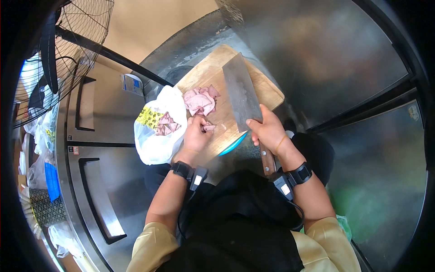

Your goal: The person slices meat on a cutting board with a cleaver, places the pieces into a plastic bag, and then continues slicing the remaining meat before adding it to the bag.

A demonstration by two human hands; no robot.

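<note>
My right hand (270,131) is closed around a cleaver (241,93), its thumb on the broad blade and the wooden handle running back toward my lap. The blade stands over the right part of a wooden cutting board (209,68). On the board's left side lies a pile of pink sliced meat (200,99). Just below that pile, my left hand (195,136) has its fingers bent round a few small meat pieces (208,128). Left of this hand, a white plastic bag (152,144) lies open with cut meat (166,124) inside.
A turquoise rim (233,144) shows under the board's near edge. Steel cabinet doors stand at left (102,190) and right (376,181). A wire fan guard (81,27) with a dark pole reaches in at upper left. Plastic bags and a blue basket (52,181) sit far left.
</note>
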